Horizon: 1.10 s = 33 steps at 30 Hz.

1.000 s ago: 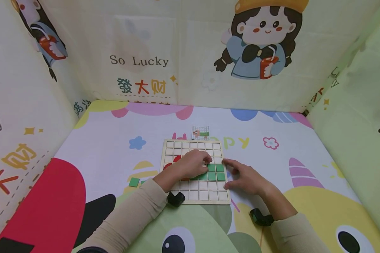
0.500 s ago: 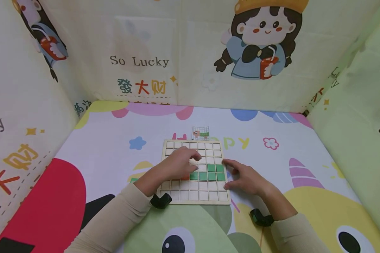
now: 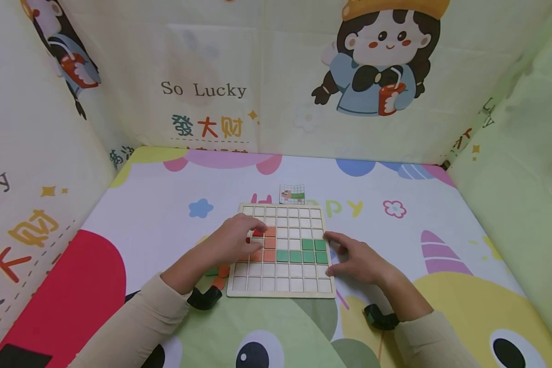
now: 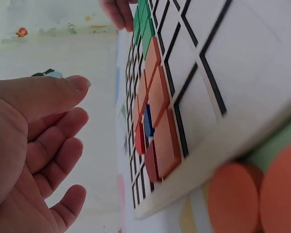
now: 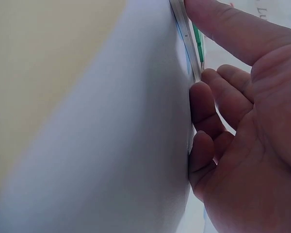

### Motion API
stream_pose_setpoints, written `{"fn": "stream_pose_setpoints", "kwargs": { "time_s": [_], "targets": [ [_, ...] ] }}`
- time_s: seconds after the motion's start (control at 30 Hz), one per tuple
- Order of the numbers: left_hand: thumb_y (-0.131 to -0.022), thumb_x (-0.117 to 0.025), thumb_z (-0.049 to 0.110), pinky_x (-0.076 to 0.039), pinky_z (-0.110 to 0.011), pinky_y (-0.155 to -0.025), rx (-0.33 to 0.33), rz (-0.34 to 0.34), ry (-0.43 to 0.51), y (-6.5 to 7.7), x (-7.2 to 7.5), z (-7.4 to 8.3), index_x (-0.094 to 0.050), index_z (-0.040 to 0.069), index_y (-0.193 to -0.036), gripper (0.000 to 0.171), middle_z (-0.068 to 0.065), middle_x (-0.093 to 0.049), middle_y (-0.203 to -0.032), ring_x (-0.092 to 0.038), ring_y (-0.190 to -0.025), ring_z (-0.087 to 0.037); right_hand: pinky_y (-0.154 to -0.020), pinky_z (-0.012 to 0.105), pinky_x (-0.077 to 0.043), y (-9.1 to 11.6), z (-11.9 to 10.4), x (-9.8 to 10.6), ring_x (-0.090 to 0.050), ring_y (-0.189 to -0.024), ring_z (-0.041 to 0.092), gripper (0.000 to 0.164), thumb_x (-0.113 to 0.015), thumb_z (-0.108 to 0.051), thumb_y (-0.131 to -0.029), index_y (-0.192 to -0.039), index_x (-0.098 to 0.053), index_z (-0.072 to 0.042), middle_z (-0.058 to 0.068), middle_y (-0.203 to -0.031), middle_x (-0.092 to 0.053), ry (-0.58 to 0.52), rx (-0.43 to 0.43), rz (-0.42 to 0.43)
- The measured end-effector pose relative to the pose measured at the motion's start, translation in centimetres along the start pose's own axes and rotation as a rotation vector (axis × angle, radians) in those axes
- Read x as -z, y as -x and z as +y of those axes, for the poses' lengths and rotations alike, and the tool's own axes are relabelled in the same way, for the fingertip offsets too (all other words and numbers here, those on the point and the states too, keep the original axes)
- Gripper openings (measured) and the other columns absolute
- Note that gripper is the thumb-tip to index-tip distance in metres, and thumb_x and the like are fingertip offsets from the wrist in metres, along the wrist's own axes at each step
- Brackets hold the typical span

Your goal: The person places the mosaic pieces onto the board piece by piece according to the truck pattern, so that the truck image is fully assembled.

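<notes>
A square wooden grid board [image 3: 282, 284] lies on the table with coloured tiles in its cells. Green square tiles [image 3: 314, 251] fill cells at its right, orange tiles [image 3: 270, 244] at its left. My left hand [image 3: 225, 241] hovers over the board's left side, thumb and fingers apart and holding nothing. In the left wrist view, a blue tile [image 4: 148, 120] and a dark red rounded piece [image 4: 152, 160] sit among the orange ones. Along the board's right edge, my right hand [image 3: 360, 259] rests its fingertips and thumb, fingers loosely bent.
Behind the board lies a small pattern card [image 3: 293, 194]. Loose orange rounded pieces [image 4: 235, 199] lie by the board's near left side. A loose green piece [image 3: 211, 272] is partly hidden by the left arm. Printed cloth walls [image 3: 276, 128] surround the table.
My left hand has moved left across the board, from above the green tiles to the left cells, uncovering the orange tiles. My right hand has stayed at the right edge.
</notes>
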<state>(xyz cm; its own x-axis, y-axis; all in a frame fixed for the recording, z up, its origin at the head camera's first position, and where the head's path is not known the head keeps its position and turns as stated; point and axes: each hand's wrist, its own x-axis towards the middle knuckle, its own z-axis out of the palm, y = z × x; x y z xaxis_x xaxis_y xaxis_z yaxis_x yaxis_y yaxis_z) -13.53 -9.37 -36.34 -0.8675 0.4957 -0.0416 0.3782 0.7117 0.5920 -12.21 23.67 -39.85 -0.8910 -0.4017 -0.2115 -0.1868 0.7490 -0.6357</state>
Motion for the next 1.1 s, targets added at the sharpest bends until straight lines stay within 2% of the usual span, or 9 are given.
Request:
{"fn": "stream_pose_setpoints", "kwargs": {
  "time_s": [0.23,0.5,0.77,1.1],
  "targets": [
    [-0.088,-0.077,0.015,-0.052,-0.042,-0.091,0.087,0.002,-0.009,1.6,0.7,-1.6,-0.070,0.007,-0.120,0.034,-0.005,-0.066,-0.117,-0.054,-0.116,-0.028,-0.088,0.045,-0.043,0.0,0.1,0.0,-0.053,-0.102,0.027,0.084,-0.086,-0.033,-0.078,-0.149,-0.046,-0.012,0.008,-0.111,-0.059,-0.003,0.003,0.000],
    [-0.090,-0.075,0.016,-0.047,-0.051,-0.096,0.100,0.023,-0.017,3.7,1.7,-3.8,-0.067,0.006,-0.124,0.036,-0.006,-0.065,-0.121,-0.052,-0.120,-0.032,-0.088,0.045,-0.043,0.0,0.2,0.0,-0.053,-0.103,0.027,0.085,-0.086,-0.034,-0.077,-0.149,-0.046,-0.013,0.008,-0.112,-0.059,-0.003,-0.008,0.001],
    [-0.088,-0.078,0.016,-0.049,-0.050,-0.093,0.128,0.037,-0.041,5.1,1.9,-5.0,-0.069,0.005,-0.119,0.034,-0.007,-0.066,-0.116,-0.055,-0.113,-0.033,-0.089,0.045,-0.043,0.0,0.1,0.0,-0.053,-0.103,0.027,0.084,-0.086,-0.034,-0.078,-0.149,-0.046,-0.013,0.008,-0.112,-0.059,-0.008,0.000,-0.003],
    [-0.084,-0.081,0.016,-0.047,-0.051,-0.095,0.134,-0.017,-0.067,6.7,1.9,-6.4,-0.068,0.004,-0.121,0.041,-0.007,-0.064,-0.117,-0.054,-0.113,-0.033,-0.088,0.045,-0.043,0.0,0.2,0.0,-0.053,-0.102,0.026,0.084,-0.085,-0.034,-0.078,-0.149,-0.046,-0.014,0.008,-0.110,-0.059,0.010,-0.004,-0.002]
  ]
}}
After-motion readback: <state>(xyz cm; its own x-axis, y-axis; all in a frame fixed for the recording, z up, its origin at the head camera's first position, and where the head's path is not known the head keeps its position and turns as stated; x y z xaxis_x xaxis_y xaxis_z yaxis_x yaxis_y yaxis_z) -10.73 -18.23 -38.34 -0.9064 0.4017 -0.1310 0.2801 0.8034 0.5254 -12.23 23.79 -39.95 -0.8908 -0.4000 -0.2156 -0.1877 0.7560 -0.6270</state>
